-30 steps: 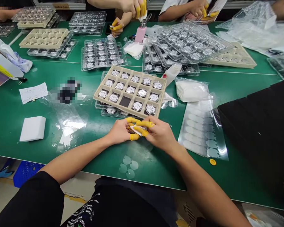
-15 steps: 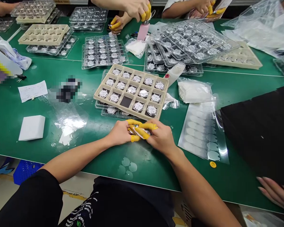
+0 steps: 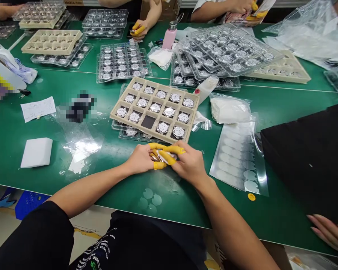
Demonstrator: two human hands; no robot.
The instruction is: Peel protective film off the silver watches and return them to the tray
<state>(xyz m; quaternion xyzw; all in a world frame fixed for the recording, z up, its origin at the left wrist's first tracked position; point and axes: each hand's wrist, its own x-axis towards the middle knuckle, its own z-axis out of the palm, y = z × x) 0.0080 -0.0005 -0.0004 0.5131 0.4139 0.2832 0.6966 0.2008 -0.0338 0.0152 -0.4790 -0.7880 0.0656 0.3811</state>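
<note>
My left hand [image 3: 141, 158], with yellow finger cots on its fingertips, is closed around a shiny metal watch case [image 3: 155, 158]; the fingers cover most of it. My right hand [image 3: 192, 162], also in yellow finger cots, pinches a small white cloth [image 3: 173, 155] against the watch case. Just beyond both hands, a beige tray [image 3: 149, 122] of watch cases lies tilted on clear plastic trays. One of its front-row compartments shows only a dark bottom. Near the table edge lie several round clear films [image 3: 148, 193].
A sheet of round films [image 3: 231, 157] and a yellow finger cot [image 3: 251, 197] lie to the right. A white block [image 3: 36, 152] is at left. Stacked clear trays [image 3: 233, 48] and a pink bottle [image 3: 169, 38] stand farther back. A neighbour's dark sleeve [image 3: 307, 150] reaches in from the right.
Both my hands stay together at the watch case, with only slight finger movement. Across the table, a co-worker's hand has let go of the pink bottle and moved away.
</note>
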